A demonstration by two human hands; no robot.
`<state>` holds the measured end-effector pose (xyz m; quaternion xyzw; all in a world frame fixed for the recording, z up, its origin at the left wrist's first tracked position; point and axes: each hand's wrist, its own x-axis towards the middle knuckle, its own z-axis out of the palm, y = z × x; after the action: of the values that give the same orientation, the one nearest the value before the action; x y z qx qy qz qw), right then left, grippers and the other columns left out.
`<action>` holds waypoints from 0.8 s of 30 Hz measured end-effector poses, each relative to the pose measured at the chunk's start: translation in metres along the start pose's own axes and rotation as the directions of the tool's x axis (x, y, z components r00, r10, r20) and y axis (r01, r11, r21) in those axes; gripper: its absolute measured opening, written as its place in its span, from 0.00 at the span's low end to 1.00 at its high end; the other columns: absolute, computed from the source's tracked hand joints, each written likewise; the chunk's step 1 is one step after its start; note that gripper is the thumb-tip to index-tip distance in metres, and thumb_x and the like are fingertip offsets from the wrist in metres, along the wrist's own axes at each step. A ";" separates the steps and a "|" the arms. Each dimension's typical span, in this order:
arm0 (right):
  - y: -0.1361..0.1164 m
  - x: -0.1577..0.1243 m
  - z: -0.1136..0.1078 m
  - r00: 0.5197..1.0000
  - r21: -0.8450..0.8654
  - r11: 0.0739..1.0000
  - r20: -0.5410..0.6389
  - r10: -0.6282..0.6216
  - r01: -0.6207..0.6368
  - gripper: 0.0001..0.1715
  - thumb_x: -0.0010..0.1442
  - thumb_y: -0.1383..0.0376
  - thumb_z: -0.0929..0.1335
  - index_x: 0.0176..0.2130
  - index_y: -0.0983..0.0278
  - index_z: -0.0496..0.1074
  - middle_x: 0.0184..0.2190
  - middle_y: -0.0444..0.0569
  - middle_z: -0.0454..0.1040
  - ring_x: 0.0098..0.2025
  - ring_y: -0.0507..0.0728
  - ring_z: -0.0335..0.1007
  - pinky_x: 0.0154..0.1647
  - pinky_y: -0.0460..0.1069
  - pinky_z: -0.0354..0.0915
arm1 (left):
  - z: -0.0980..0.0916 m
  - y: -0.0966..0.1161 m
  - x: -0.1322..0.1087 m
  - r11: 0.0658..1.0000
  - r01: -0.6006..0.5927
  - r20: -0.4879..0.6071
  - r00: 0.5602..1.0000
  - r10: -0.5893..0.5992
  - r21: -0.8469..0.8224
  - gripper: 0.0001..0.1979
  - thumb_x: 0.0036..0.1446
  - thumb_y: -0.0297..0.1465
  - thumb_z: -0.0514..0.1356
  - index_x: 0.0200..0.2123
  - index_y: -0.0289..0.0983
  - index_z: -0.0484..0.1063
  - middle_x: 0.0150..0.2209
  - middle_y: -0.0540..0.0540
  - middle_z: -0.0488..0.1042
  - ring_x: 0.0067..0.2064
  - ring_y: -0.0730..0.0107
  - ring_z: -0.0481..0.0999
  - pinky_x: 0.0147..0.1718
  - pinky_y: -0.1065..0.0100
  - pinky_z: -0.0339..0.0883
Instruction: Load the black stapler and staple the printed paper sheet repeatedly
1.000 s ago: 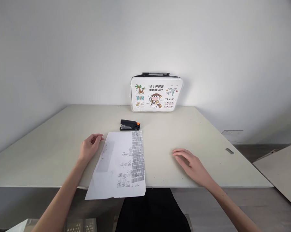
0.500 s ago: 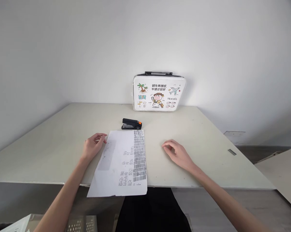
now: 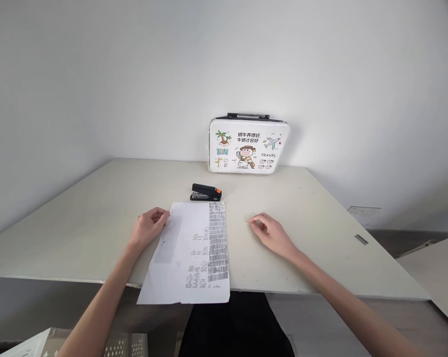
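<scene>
Printed white paper [image 3: 190, 248] lies on the pale table, its near edge hanging over the front. At its left edge, my left hand [image 3: 150, 229] has its fingers curled, thumb and forefinger together on the paper's upper left side. A black stapler [image 3: 206, 192] with an orange button rests just beyond the paper's far edge. My right hand [image 3: 271, 235] rests on the table to the right of the paper, fingers bent loosely with a gap between thumb and forefinger, holding nothing.
A white case [image 3: 249, 146] with cartoon pictures and a black handle stands against the wall at the back of the table [image 3: 97, 208]. A small metal slot [image 3: 361, 239] is at the table's right side. Below at the lower left is a perforated container [image 3: 115, 346].
My left hand has moved slightly right, and its fingers have closed at the paper's edge. The view has shifted a little. My right hand is nearly unchanged.
</scene>
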<state>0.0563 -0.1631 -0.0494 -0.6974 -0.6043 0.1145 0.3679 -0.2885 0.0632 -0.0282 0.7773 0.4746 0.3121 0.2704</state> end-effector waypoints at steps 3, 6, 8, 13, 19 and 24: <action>0.002 0.018 0.008 0.999 0.004 0.999 0.014 -0.047 0.047 0.13 0.71 0.57 0.62 0.46 0.57 0.74 0.48 0.51 0.79 0.37 0.57 0.77 0.36 0.53 0.73 | 0.001 0.000 -0.001 1.000 -0.008 -0.003 1.000 0.008 0.012 0.19 0.59 0.47 0.58 0.23 0.40 0.68 0.20 0.53 0.67 0.25 0.70 0.64 0.29 0.69 0.58; 0.000 0.040 0.018 0.995 -0.002 0.995 0.020 -0.101 0.101 0.10 0.70 0.60 0.63 0.48 0.58 0.73 0.49 0.51 0.78 0.42 0.57 0.78 0.40 0.53 0.73 | 0.001 0.000 -0.002 1.000 -0.008 -0.006 1.000 0.008 0.028 0.22 0.58 0.47 0.57 0.19 0.40 0.60 0.18 0.54 0.57 0.24 0.72 0.56 0.26 0.68 0.53; -0.005 0.057 0.025 0.991 -0.018 0.991 0.011 -0.133 0.133 0.11 0.70 0.62 0.64 0.50 0.58 0.72 0.51 0.52 0.77 0.46 0.59 0.78 0.44 0.54 0.73 | 0.001 0.001 -0.003 0.999 -0.004 -0.004 1.000 0.004 0.036 0.23 0.58 0.46 0.57 0.18 0.40 0.58 0.18 0.54 0.54 0.24 0.72 0.53 0.26 0.68 0.51; -0.022 0.099 0.044 0.980 -0.096 0.976 -0.035 -0.198 0.194 0.20 0.69 0.65 0.67 0.59 0.59 0.67 0.57 0.58 0.72 0.57 0.64 0.73 0.57 0.60 0.69 | -0.001 0.004 -0.004 0.999 0.004 -0.005 1.000 -0.004 0.039 0.23 0.59 0.47 0.56 0.19 0.40 0.57 0.19 0.54 0.53 0.25 0.72 0.52 0.26 0.68 0.51; -0.038 0.141 0.063 0.972 -0.226 0.946 0.019 -0.236 0.234 0.25 0.68 0.66 0.70 0.63 0.64 0.66 0.59 0.61 0.72 0.59 0.68 0.69 0.61 0.64 0.66 | 0.000 0.001 -0.004 0.999 0.004 -0.003 1.000 -0.004 0.035 0.23 0.59 0.48 0.55 0.19 0.40 0.59 0.20 0.54 0.55 0.25 0.72 0.53 0.27 0.68 0.51; -0.042 0.167 0.076 0.975 -0.312 0.924 0.079 -0.208 0.222 0.23 0.69 0.60 0.72 0.60 0.64 0.71 0.57 0.57 0.75 0.55 0.64 0.74 0.57 0.63 0.71 | 0.002 -0.005 -0.001 0.999 0.018 -0.017 1.000 -0.017 0.049 0.23 0.59 0.48 0.56 0.19 0.40 0.61 0.19 0.54 0.56 0.25 0.71 0.54 0.27 0.69 0.52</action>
<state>0.0195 0.0199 -0.0282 -0.6743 -0.6957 -0.0103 0.2473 -0.2901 0.0638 -0.0332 0.7771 0.4908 0.3044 0.2502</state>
